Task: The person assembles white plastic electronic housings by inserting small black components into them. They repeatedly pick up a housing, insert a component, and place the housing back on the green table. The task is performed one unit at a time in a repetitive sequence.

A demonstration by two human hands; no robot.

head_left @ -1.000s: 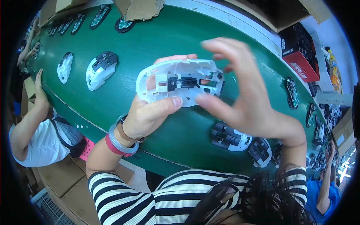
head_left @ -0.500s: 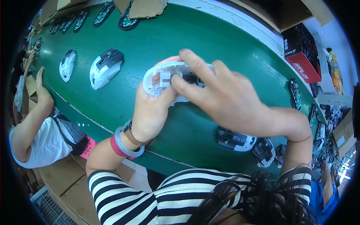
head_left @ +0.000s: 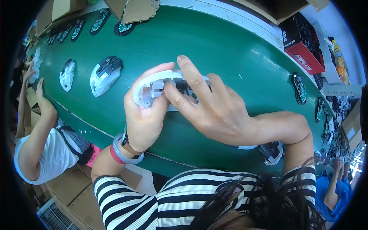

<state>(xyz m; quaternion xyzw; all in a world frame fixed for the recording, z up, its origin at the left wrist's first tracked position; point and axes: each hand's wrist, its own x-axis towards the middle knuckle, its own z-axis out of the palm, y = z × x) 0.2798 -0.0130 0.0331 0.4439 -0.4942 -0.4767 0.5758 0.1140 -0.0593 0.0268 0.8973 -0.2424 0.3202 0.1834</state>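
Mouse shell [head_left: 156, 87], white: our left hand [head_left: 143, 124] clasps it, our right hand [head_left: 220, 109] reaches its thumb inside (gripping or not, we cannot tell), above the green table [head_left: 214, 42]; table's left, two grey-and-white shells [head_left: 104, 78]; table's far edge, circuit boards [head_left: 78, 30].

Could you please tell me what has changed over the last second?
The right hand has moved leftward from the right end of the white shell to over it, its thumb now reaching inside. The shell looks more tilted. The left hand still holds it; the black-and-red box stayed put.
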